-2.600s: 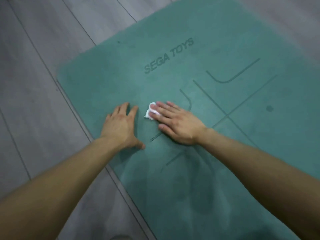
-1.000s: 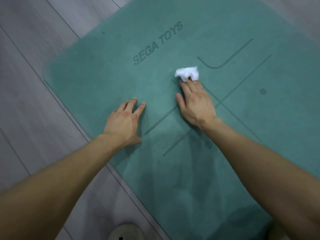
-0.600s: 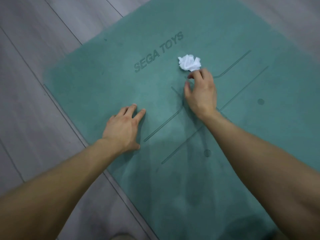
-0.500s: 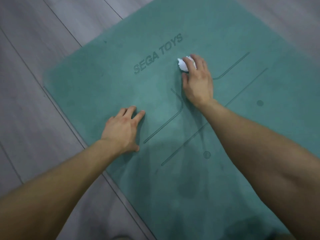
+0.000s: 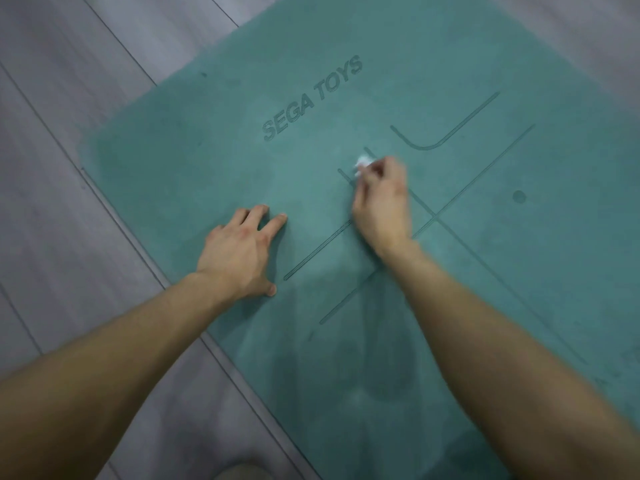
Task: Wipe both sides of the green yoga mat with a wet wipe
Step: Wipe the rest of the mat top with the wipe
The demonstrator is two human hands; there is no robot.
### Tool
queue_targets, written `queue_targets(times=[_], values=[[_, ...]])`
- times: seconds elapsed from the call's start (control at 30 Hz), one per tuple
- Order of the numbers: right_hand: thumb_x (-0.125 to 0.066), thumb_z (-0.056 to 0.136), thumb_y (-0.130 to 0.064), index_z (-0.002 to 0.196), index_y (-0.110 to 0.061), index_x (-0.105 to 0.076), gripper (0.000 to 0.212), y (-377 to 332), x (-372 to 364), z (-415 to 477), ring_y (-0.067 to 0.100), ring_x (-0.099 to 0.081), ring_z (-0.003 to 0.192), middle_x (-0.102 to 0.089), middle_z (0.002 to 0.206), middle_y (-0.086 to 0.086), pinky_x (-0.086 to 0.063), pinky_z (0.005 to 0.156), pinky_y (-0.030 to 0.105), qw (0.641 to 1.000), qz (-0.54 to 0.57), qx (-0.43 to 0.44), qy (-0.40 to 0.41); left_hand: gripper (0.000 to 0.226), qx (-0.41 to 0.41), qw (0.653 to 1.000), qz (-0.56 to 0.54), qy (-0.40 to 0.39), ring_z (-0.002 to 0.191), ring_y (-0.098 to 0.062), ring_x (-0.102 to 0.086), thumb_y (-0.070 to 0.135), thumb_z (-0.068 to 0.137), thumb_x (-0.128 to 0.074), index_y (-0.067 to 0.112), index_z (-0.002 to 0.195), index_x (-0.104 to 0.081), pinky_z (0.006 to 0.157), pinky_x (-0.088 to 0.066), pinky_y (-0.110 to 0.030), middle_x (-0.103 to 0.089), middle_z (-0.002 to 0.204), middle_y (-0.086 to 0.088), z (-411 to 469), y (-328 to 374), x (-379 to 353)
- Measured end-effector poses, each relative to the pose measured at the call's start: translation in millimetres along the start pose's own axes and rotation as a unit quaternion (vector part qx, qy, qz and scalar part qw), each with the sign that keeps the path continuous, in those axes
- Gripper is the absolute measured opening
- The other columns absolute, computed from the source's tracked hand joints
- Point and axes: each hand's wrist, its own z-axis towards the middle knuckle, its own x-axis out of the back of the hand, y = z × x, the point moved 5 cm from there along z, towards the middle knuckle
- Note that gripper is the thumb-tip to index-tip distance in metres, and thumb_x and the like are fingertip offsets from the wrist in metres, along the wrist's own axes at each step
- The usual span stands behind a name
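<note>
Pinching wet wipe (image 5: 362,163) w/ R hand (image 5: 382,206) on mat (image 5: 194,157); L hand (image 5: 239,254) flat.

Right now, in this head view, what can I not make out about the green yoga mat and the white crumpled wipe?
1. White crumpled wet wipe: head view, mostly covered by the curled fingers of the right hand, also motion-blurred.
2. Green yoga mat: far end and right side cut off by the frame; underside hidden against the grey plank floor.
3. Pale rounded thing at the bottom edge: cut off, unidentifiable.
</note>
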Motion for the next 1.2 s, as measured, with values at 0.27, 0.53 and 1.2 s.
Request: queue_targets(times=[0.27,0.53,1.2], values=[[-0.054,0.102,-0.011,0.125,-0.016,-0.073,0.031,-9,14,-36,0.030,-0.054,0.098,-0.063,0.104,0.007,-0.049,0.081,0.041,0.973,-0.049,0.213,-0.076,0.133,0.003,1.000,-0.011,-0.001,0.145,-0.022,-0.031,0.068,0.055,-0.092,0.037,0.161,-0.018,0.097,-0.051,-0.045,-0.024,0.161,0.004,0,-1,-3],[-0.050,0.103,-0.017,0.110,-0.008,-0.075,0.028,-52,1,-44,0.030,-0.059,0.092,-0.059,0.103,0.010,-0.048,0.078,0.034,0.987,0.056,0.068,-0.135,0.136,0.009,1.000,-0.009,-0.004,0.147,-0.023,-0.030,0.065,0.054,-0.094,0.036,0.163,-0.017,0.098,-0.052,-0.046,-0.022,0.164,0.003,1,0,-3],[-0.062,0.099,-0.011,0.113,-0.015,-0.080,0.023,22,54,-64,0.032,-0.065,0.096,-0.061,0.100,0.009,-0.045,0.084,0.026,0.995,0.026,0.000,-0.095,0.135,0.012,0.999,-0.017,-0.028,0.150,-0.027,-0.026,0.060,0.061,-0.095,0.032,0.165,-0.014,0.099,-0.054,-0.050,-0.017,0.167,-0.001,-2,1,-4]])
